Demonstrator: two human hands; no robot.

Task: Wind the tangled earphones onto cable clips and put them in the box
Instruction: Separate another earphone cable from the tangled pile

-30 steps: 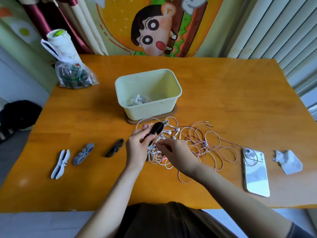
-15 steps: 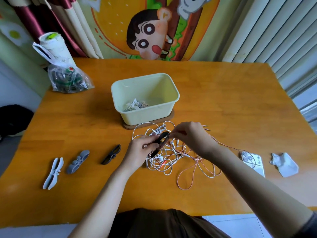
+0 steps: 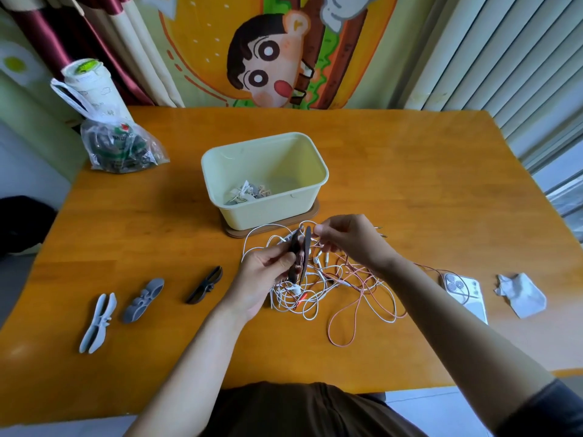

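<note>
Right hand (image 3: 350, 239) rose beside clip (image 3: 305, 247), pinching earphones (image 3: 310, 305); forearm partly hides phone (image 3: 470, 288).

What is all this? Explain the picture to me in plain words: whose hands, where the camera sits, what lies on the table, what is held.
There is no machine here: a person works with two bare hands. The one picture comes from a wide-angle camera worn on the head, looking forward and down, so the arms enter from below. The left hand grips a dark cable clip; the right hand pinches a cord of the tangled earphones beside the clip's top. On the wooden table lie spare clips: a pale clip, a grey clip, a second dark clip. Behind the tangle stands a pale box with a wound bundle inside. To the right lie a phone and a crumpled tissue; far left, a plastic bag.
</note>
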